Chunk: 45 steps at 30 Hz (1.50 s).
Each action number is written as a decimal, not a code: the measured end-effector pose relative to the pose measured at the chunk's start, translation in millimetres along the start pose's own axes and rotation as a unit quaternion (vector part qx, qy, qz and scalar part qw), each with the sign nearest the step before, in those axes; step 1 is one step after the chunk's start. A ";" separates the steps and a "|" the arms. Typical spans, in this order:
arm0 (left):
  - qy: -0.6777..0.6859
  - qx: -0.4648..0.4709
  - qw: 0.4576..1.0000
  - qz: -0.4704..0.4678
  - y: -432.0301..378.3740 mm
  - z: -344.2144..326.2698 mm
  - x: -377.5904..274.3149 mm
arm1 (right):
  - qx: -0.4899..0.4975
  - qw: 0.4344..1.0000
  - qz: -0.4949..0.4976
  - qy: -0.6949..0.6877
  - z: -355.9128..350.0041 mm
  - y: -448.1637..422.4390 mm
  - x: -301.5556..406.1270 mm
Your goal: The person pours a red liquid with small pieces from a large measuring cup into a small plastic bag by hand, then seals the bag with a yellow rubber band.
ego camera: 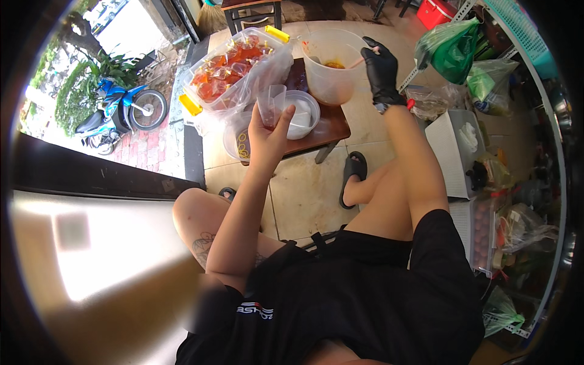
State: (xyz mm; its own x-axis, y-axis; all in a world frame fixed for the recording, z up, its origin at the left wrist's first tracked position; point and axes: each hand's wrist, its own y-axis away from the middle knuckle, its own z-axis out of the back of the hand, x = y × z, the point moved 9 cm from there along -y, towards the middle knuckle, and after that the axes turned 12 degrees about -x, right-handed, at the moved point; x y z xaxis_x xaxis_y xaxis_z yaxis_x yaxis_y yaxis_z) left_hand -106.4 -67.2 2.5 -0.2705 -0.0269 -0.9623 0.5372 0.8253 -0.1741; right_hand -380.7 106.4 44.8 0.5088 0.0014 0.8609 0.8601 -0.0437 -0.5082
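My bare left hand [270, 137] holds a small clear plastic bag [272, 102] between thumb and fingers, over a round plastic tub [312, 130] with white contents. In a black glove, my right hand [382, 68] grips a pinkish handle [360, 62] that reaches over the rim of a big translucent bucket [335, 86]. Reddish-brown liquid lies low in the bucket. To the left, a clear plastic bin [228, 98] with yellow latches bears many tied bags of orange-red liquid [223, 68]. Yellow rubber bands [242, 143] lie in another round tub [230, 141] beside my left wrist.
The containers stand on a low brown wooden table [333, 123]. A metal rack [543, 91] with hanging green bags [456, 54] and white baskets [451, 150] lines the right side. A red box [435, 13] stands behind. At left, a doorway opens onto a blue motorbike [121, 112].
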 end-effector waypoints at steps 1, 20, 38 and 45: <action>-0.024 -0.006 0.999 0.022 -1.5 3.3 6.1 | -0.014 1.000 0.024 0.002 -8.0 1.9 -2.1; 0.004 0.037 0.997 0.061 17.6 -14.5 -0.4 | 0.354 0.928 -0.053 -0.106 -49.0 127.3 114.5; -0.036 0.103 0.994 0.024 18.7 -18.5 0.4 | 0.362 0.921 -0.052 -0.130 -49.9 136.9 109.9; 0.101 0.077 0.992 -0.002 0.5 -1.8 -41.1 | 0.366 0.920 -0.056 -0.125 -47.4 139.8 107.8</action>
State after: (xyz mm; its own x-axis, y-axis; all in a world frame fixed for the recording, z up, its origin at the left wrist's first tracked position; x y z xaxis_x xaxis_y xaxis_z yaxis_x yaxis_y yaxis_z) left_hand -96.5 -64.6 42.3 -0.4194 0.0968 -0.9026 0.6467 0.7296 -0.2222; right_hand -207.3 53.1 67.7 0.3292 0.1988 0.9231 0.6555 0.6556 -0.3749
